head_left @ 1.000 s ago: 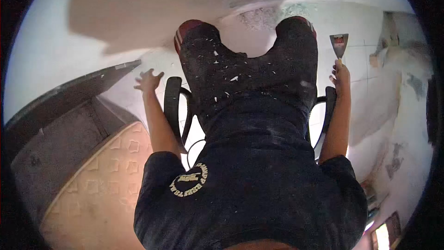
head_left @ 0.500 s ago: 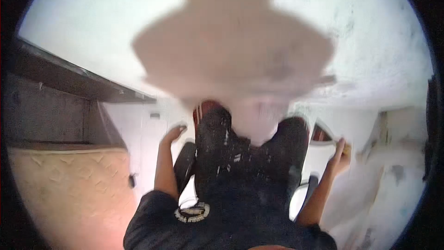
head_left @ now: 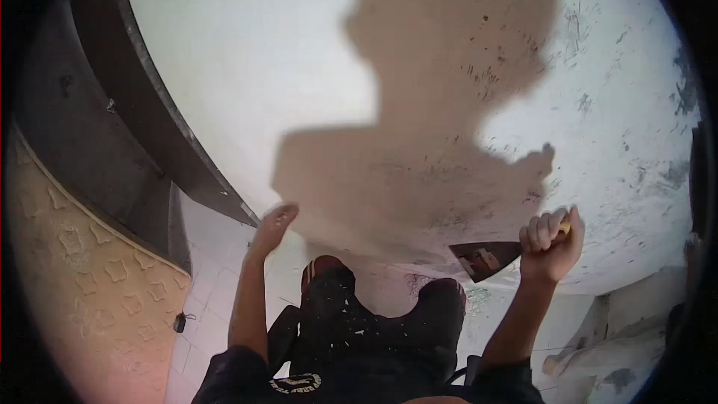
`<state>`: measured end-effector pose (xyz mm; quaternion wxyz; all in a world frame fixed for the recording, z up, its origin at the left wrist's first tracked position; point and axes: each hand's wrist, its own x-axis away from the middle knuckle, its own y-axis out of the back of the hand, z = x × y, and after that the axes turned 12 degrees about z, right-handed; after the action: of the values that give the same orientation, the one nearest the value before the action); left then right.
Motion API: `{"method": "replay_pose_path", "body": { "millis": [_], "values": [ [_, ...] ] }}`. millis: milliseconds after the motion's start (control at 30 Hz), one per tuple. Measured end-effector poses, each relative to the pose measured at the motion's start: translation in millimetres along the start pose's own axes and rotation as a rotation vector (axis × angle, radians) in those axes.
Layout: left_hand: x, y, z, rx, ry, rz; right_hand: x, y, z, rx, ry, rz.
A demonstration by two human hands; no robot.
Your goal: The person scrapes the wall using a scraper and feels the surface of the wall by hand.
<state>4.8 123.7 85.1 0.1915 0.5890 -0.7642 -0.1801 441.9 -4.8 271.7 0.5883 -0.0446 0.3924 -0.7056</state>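
Observation:
My right hand (head_left: 550,243) is closed round the yellow handle of a putty knife (head_left: 485,260), close to the lower part of the wall. Its broad, dark, shiny blade points left and carries a reflection. I cannot tell whether the blade touches the wall. On the other side, my left hand (head_left: 277,227) hangs near the foot of the white wall (head_left: 247,67), its fingers loosely bent with nothing visible in them. Dark scuffs and chipped spots mark the wall's right half, and my shadow covers its middle.
A dark door frame (head_left: 149,97) stands open at the left, beside a patterned tan mattress (head_left: 97,277). A small black object (head_left: 179,322) lies by the mattress on the tiled floor (head_left: 213,284). At the lower right is a pale cloth-like bundle (head_left: 621,355). White flecks dot my dark trousers (head_left: 374,329).
My view has tilted and turned toward the wall. My right hand has risen with the putty knife, now nearer the wall. My left hand stays low at the left.

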Motion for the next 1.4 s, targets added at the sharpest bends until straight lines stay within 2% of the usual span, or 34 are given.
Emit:
{"method": "replay_pose_path", "body": {
  "millis": [100,133,167,233,300,333,367,433,467,500,533,567,633,667,700,767,833,867,900,967,1000,1033,1067,1100,1133,1167,1233,1267,1300,1367,1400],
  "values": [
    [-32.6,21.4,-106.5,-0.062,-0.451,-0.260,-33.1,-28.3,9.2,-0.135,0.125,0.190],
    [-50.5,28.5,-124.5,-0.354,-0.675,-0.394,-42.8,-47.2,12.6,-0.162,0.199,0.136],
    [-52.5,27.0,-171.4,-0.149,-0.713,-0.471,-54.3,-61.8,17.1,-0.222,0.243,0.154],
    [-68.9,29.9,-238.0,-0.232,-1.048,-0.646,-73.8,-86.2,27.6,-0.226,0.280,0.185],
    [-81.1,26.0,-278.8,-0.579,-1.050,-0.932,-91.6,-108.7,37.7,-0.123,0.344,0.219],
    [-96.1,21.8,-286.8,-0.579,-1.045,-0.933,-98.9,-125.5,38.9,-0.026,0.446,0.143],
    [-113.9,18.0,-290.6,-0.548,-1.030,-0.873,-109.8,-127.2,44.9,0.039,0.514,0.264],
    [-137.4,12.3,-280.5,-0.517,-1.009,-0.818,-126.7,-140.7,60.3,0.069,0.629,0.341],
    [-148.0,8.9,-271.1,-0.657,-0.961,-0.876,-132.8,-141.8,71.1,0.069,0.627,0.344],
    [-159.4,7.0,-261.7,-0.793,-0.910,-0.933,-139.7,-140.3,83.3,0.065,0.644,0.475],
    [-162.4,7.8,-259.7,-0.752,-0.947,-0.905,-145.7,-141.4,88.9,0.062,0.661,0.607],
    [-166.9,10.1,-258.8,-0.749,-0.952,-0.908,-154.9,-143.9,84.3,0.065,0.666,0.610],
    [-170.0,9.2,-252.3,-0.690,-1.032,-0.910,-177.3,-153.9,58.5,0.080,0.733,0.447],
    [-166.9,8.7,-252.9,-0.673,-1.011,-0.888,-187.2,-157.5,31.8,0.201,0.684,0.310],
    [-161.6,6.5,-252.9,-0.661,-0.997,-0.877,-194.3,-163.6,14.1,0.272,0.613,0.067],
    [-157.8,8.8,-256.2,-0.664,-0.956,-0.837,-184.0,-162.2,21.6,0.177,0.628,0.388],
    [-164.7,10.4,-255.2,-0.667,-0.999,-0.878,-168.7,-155.9,50.8,0.014,0.691,0.614],
    [-164.2,11.1,-255.6,-0.665,-0.987,-0.867,-180.2,-152.2,53.4,-0.010,0.675,0.823],
    [-161.7,9.8,-255.1,-0.662,-0.973,-0.850,-189.1,-147.9,44.8,-0.080,0.631,0.710],
    [-159.4,6.5,-253.1,-0.620,-1.017,-0.851,-208.2,-153.9,9.2,0.389,0.772,0.215],
    [-160.8,7.0,-252.9,-0.624,-1.038,-0.857,-202.8,-148.1,15.8,0.192,0.690,0.538],
    [-164.4,10.7,-255.0,-0.631,-1.066,-0.872,-192.7,-146.2,27.8,0.197,0.706,0.542],
    [-166.6,14.0,-256.2,-0.582,-1.170,-0.868,-179.4,-147.4,42.9,0.047,0.757,0.741],
    [-168.5,14.6,-257.5,-0.577,-1.177,-0.877,-170.5,-152.0,54.3,-0.107,0.795,0.939],
    [-167.3,13.3,-257.2,-0.604,-1.143,-0.899,-165.7,-161.0,58.2,-0.127,0.689,0.891],
    [-164.3,10.8,-255.0,-0.632,-1.103,-0.912,-175.9,-181.9,37.6,0.026,0.742,0.454],
    [-162.3,11.5,-254.8,-0.623,-1.106,-0.900,-172.5,-191.0,34.9,0.161,0.673,0.325],
    [-162.6,13.0,-256.5,-0.620,-1.115,-0.896,-167.9,-193.4,41.3,0.163,0.690,0.334],
    [-161.3,12.3,-255.8,-0.617,-1.115,-0.897,-167.5,-182.4,51.9,0.060,0.730,0.533],
    [-158.1,11.1,-257.4,-0.628,-1.076,-0.910,-157.9,-182.2,68.4,0.076,0.718,0.695],
    [-157.6,11.4,-256.5,-0.623,-1.068,-0.905,-169.2,-184.2,50.5,0.136,0.691,0.477]
  ]
}}
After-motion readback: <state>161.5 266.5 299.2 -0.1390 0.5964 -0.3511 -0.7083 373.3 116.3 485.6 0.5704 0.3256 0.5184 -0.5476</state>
